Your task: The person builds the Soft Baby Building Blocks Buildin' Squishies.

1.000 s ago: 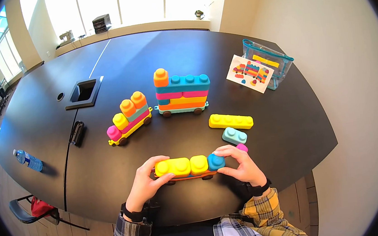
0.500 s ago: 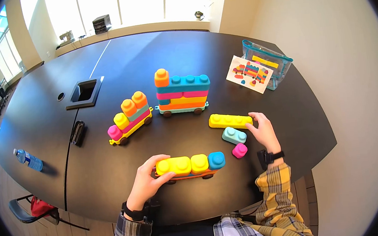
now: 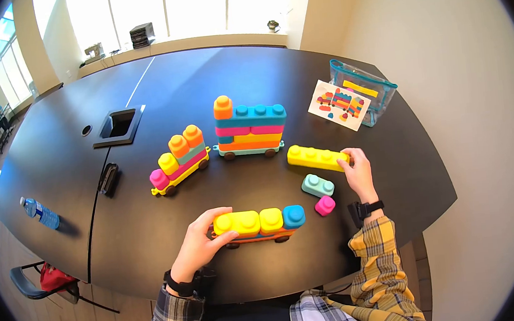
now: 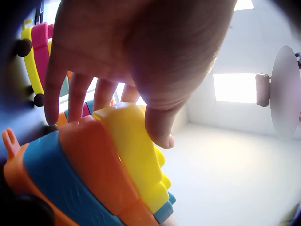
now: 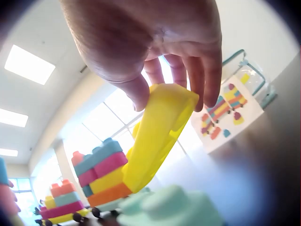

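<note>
My left hand (image 3: 198, 248) grips the left end of a wheeled block car (image 3: 255, 240) near the table's front edge. Yellow blocks and a blue block (image 3: 294, 216) top this car; in the left wrist view orange and blue layers (image 4: 66, 179) show under the yellow block (image 4: 131, 146). With thumb and fingers my right hand (image 3: 359, 173) pinches the right end of a long yellow block (image 3: 317, 158). Its hollow underside shows in the right wrist view, where the block (image 5: 157, 136) hangs tilted. Just below it lie a light teal block (image 3: 317, 185) and a pink block (image 3: 325, 205).
Two more block cars stand behind: a stepped one (image 3: 178, 162) and a taller one (image 3: 250, 127). A picture card (image 3: 339, 104) leans by a clear bag (image 3: 380, 87) at the back right. Left are a black case (image 3: 108, 179), a table socket (image 3: 120, 125) and a bottle (image 3: 40, 212).
My right hand has left the blue block, moved up and right, and taken hold of the long yellow block, which has shifted slightly. The left hand keeps its grip on the front car.
</note>
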Demonstrator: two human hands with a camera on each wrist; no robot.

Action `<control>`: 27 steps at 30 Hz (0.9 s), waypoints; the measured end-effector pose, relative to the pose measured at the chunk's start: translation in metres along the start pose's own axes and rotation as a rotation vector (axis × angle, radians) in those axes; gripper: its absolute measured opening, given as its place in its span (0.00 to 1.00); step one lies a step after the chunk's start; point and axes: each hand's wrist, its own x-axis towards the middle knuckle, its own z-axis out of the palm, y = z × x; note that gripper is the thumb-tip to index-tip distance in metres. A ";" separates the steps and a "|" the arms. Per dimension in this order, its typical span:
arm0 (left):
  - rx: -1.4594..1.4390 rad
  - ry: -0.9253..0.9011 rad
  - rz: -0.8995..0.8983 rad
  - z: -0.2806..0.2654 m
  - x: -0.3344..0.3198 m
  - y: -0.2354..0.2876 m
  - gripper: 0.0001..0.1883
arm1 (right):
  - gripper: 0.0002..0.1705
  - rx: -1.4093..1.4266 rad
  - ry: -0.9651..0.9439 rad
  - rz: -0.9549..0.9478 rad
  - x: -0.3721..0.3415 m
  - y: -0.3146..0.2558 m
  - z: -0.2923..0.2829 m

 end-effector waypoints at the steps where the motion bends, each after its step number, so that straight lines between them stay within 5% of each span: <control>1: 0.033 -0.006 0.030 -0.002 0.000 0.001 0.29 | 0.14 0.026 0.100 -0.060 -0.002 -0.016 -0.004; 2: 0.033 -0.005 0.029 -0.005 -0.001 0.002 0.29 | 0.14 0.027 0.099 -0.060 -0.007 -0.033 -0.009; 6: 0.045 0.127 0.085 -0.016 -0.001 0.013 0.35 | 0.11 0.747 0.022 -0.050 -0.043 -0.114 -0.013; 13: -0.063 0.201 0.232 -0.012 -0.001 0.027 0.35 | 0.16 0.835 -0.255 -0.161 -0.085 -0.160 0.008; 17: -0.021 0.209 0.113 -0.008 -0.005 0.022 0.26 | 0.16 0.783 -0.259 -0.180 -0.090 -0.157 0.013; 27: -0.024 0.200 0.087 0.000 -0.008 0.016 0.25 | 0.17 0.887 -0.267 -0.146 -0.099 -0.155 0.019</control>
